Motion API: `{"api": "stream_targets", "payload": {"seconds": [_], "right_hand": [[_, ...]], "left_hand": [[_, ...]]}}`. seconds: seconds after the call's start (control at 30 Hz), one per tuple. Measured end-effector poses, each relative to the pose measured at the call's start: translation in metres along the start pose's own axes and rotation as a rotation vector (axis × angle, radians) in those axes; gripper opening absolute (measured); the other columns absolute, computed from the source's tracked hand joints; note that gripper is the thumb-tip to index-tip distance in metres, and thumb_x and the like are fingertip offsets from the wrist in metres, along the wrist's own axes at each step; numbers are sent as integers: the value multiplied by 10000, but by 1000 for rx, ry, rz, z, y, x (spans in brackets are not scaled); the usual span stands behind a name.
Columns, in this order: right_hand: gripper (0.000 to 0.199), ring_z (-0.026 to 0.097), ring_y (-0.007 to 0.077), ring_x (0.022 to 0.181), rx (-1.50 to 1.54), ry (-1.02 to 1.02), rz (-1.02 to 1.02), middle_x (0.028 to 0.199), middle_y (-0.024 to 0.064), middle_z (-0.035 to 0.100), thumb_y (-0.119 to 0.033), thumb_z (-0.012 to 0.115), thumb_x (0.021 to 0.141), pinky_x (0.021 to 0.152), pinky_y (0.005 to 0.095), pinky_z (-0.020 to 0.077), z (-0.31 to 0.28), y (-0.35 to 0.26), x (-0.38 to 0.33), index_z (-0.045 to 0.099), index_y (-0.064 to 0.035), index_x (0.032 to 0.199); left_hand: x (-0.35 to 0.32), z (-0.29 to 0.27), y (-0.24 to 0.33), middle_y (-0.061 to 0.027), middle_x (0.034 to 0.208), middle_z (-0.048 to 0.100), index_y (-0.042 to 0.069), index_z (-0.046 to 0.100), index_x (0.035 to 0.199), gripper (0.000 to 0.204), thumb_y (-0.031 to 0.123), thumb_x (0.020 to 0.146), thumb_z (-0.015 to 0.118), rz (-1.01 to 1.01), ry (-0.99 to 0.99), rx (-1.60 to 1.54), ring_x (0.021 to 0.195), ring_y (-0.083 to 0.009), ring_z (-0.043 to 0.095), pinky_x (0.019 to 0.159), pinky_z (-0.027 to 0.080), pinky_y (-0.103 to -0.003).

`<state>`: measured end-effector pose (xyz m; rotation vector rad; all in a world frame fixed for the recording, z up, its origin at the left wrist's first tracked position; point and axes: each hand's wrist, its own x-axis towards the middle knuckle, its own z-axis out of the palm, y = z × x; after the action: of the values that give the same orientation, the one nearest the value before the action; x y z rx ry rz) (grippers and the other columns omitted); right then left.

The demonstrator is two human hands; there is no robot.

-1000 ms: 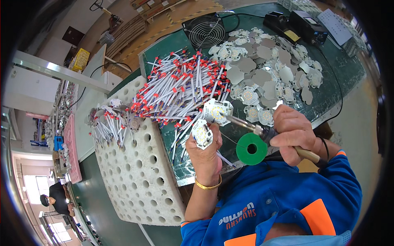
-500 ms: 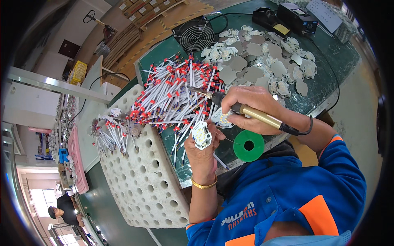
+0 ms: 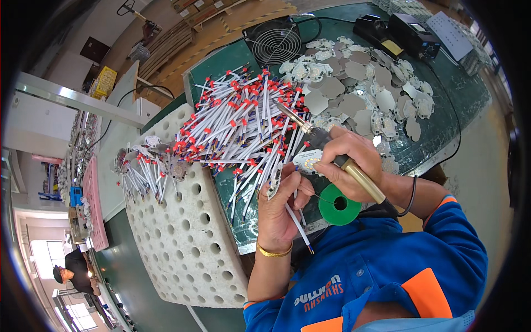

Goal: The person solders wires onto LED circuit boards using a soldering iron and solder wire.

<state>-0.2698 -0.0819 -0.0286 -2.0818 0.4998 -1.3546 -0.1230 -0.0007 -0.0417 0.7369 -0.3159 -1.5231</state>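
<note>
The left hand [image 3: 278, 207] is closed in a pinch, thumb against fingers, on a small white board [image 3: 274, 181]. That board stands tipped nearly edge-on at the top of the pinch, so its face shows only as a narrow strip with pale yellow spots. A white lead [image 3: 299, 229] with a dark, bluish tip slants down to the right from beneath the same fingers; whether it is joined to the board cannot be told.

The right hand [image 3: 354, 163] is wrapped around a soldering iron [image 3: 316, 138]. The iron has a slim metal barrel, a black collar and a gold-coloured handle; its tip points up and left from the grip, over a heap of white leads [image 3: 238, 119] with red collars. A second board [image 3: 307, 160], white with yellow dots on its face, lies between the two hands, its right end meeting the right hand's fingertips; how firmly it is held cannot be told.

Just below the right grip sits a green spool [image 3: 331, 213], and a thin wire [image 3: 318, 197] runs from it to the left fingers. Beyond the right hand spreads a pile of loose boards [image 3: 362, 91], some showing plain grey backs. Left of the left hand is a pale panel [image 3: 166, 243] full of round holes.
</note>
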Motion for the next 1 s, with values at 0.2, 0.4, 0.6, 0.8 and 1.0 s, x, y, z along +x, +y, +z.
{"api": "stream_targets", "payload": {"seconds": [0.2,0.4,0.6,0.8,1.0], "right_hand": [[235,471,223,550,9,-27,-12,659,53,501,39,657,662,472,309,367,-3,2,-3,489,-55,799],[254,459,230,529,-29,24,-89,657,51,501,31,667,665,445,320,352,-2,4,-12,482,-60,813],[275,450,223,517,-41,8,-103,658,53,502,27,674,663,431,326,344,-1,2,-12,482,-69,835],[274,463,232,535,-136,-28,-231,666,79,490,-118,699,704,446,323,348,-22,-5,-18,533,-64,915],[279,465,231,549,52,-216,-343,656,57,458,-298,624,793,513,339,375,-49,-18,-17,552,-64,927]], "left_hand": [[1,3,-3,-131,686,598,-6,535,1008,171,39,843,548,41,27,28,512,-93,454,455,310,-189],[-4,10,-5,-98,662,565,-13,520,1056,261,84,819,571,38,70,69,493,-103,401,466,318,-229],[-6,10,-6,-101,675,569,-27,523,1059,288,78,800,591,92,85,112,502,-106,404,474,329,-229],[-17,13,-1,-109,669,587,-37,547,1040,264,49,795,590,218,172,236,503,-103,435,468,323,-208],[-19,0,3,-78,693,608,-57,579,980,223,26,777,620,326,149,309,574,-98,548,461,319,-167]]}}
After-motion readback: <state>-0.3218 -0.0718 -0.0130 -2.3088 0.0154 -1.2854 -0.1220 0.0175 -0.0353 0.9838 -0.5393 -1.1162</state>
